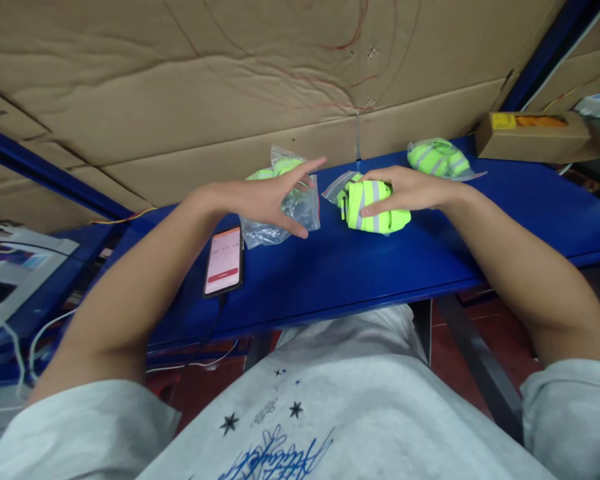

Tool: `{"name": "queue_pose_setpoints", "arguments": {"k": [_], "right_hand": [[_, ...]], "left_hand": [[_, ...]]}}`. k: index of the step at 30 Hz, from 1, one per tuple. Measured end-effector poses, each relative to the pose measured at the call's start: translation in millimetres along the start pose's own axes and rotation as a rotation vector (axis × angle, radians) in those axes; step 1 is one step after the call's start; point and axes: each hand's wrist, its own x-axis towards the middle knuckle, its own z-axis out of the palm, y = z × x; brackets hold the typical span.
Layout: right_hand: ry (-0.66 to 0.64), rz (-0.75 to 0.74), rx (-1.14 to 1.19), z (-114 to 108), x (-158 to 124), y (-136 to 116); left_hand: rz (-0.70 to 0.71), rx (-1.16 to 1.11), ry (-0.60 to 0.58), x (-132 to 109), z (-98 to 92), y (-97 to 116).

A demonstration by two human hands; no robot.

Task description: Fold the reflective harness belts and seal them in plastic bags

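Observation:
On the blue table, a folded neon-yellow bundle with grey reflective stripes lies partly on a clear zip bag. My right hand rests on this bundle, thumb and fingers around its right side. My left hand is spread with thumb and fingers apart, over clear plastic bags. Behind it, another neon-yellow item in a clear bag shows in part. A third bagged neon-yellow bundle lies at the back, behind my right wrist.
A phone with a lit screen and a cable lies left of the bags. An open cardboard box stands at the back right. Cardboard sheets form a wall behind the blue table.

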Motion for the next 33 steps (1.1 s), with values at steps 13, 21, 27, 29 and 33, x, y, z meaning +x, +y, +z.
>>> {"name": "queue_pose_setpoints", "arguments": {"k": [13, 21, 27, 29, 33], "right_hand": [[0.22, 0.116, 0.302, 16.4, -5.1, -17.0], [0.112, 0.094, 0.327, 24.7, -9.7, -24.0], [0.152, 0.154, 0.288, 26.5, -8.5, -23.3], [0.176, 0.179, 0.278, 23.7, -6.8, -21.1], [0.264, 0.195, 0.177, 17.1, -3.7, -15.3]], "left_hand": [[-0.086, 0.211, -0.166, 31.5, 39.9, -1.7], [0.137, -0.098, 0.226, -9.9, 26.7, 4.2], [0.098, -0.08, 0.103, -2.9, 47.3, 24.8], [0.106, -0.089, 0.172, -2.0, 53.0, 27.2], [0.198, 0.068, 0.256, -9.1, 56.5, 31.3]]}}
